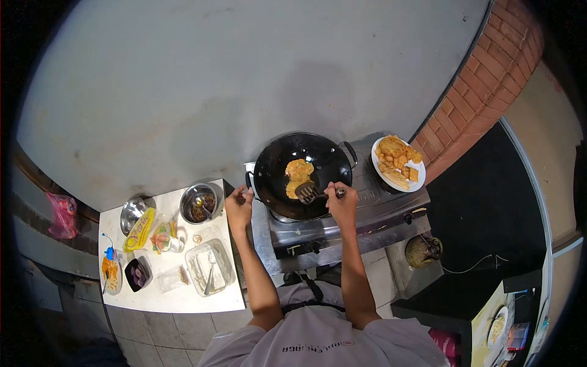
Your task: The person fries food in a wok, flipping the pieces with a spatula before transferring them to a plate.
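A black wok [272, 156] with two side handles sits on the stove. Inside it lies a golden, battered fritter [299, 171], its lower part partly covered by a slotted spatula [307, 192]. My right hand [342, 205] is closed around the spatula's handle, above the wok's right front rim. At the wok's left side, my left hand [238, 208] has its fingers closed at the left handle [249, 180]; the exact grip is small in view. A white plate [417, 183] of fried pieces [394, 154] stands right of the wok.
The steel stove [367, 215] meets a grey wall. On the white table [150, 298] at left are a plastic tub [229, 269] with a spoon, a metal bowl [183, 214] with dark contents, packets and small dishes. A stone mortar [422, 251] stands right of the stove.
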`<state>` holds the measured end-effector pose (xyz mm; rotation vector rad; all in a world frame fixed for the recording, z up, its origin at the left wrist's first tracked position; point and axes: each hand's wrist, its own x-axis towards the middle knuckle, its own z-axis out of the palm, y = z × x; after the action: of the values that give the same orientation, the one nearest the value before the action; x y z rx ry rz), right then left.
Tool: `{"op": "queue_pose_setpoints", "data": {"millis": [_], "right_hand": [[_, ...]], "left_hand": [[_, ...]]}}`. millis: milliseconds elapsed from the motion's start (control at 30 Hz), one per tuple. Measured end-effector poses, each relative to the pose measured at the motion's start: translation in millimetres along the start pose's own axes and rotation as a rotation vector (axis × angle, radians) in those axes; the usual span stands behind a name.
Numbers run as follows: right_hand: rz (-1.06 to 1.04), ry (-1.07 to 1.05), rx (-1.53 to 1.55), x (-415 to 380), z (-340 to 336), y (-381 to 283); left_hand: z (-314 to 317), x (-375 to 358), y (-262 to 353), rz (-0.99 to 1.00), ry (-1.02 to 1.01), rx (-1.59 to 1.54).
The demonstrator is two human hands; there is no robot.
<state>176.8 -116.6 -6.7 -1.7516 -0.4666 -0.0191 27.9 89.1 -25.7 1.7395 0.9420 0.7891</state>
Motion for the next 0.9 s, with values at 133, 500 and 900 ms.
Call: {"op": "queue_pose_setpoints", "data": {"millis": [133, 500, 900], "right_hand": [[-0.005, 0.003, -0.06, -1.1, -1.5, -3.7], [0.054, 0.044, 0.078, -3.4, 0.9, -2.6], [0.111, 0.023, 0.01, -5.2, 8.9, -1.9]], "left_hand": [[2.6, -0.2, -2.0, 0.003, -0.016, 0.006], [5.2, 1.5, -9.0, 0.046, 0.031, 0.031], [2.3, -1.3, 0.6, 0.059, 0.034, 0.035]]}}
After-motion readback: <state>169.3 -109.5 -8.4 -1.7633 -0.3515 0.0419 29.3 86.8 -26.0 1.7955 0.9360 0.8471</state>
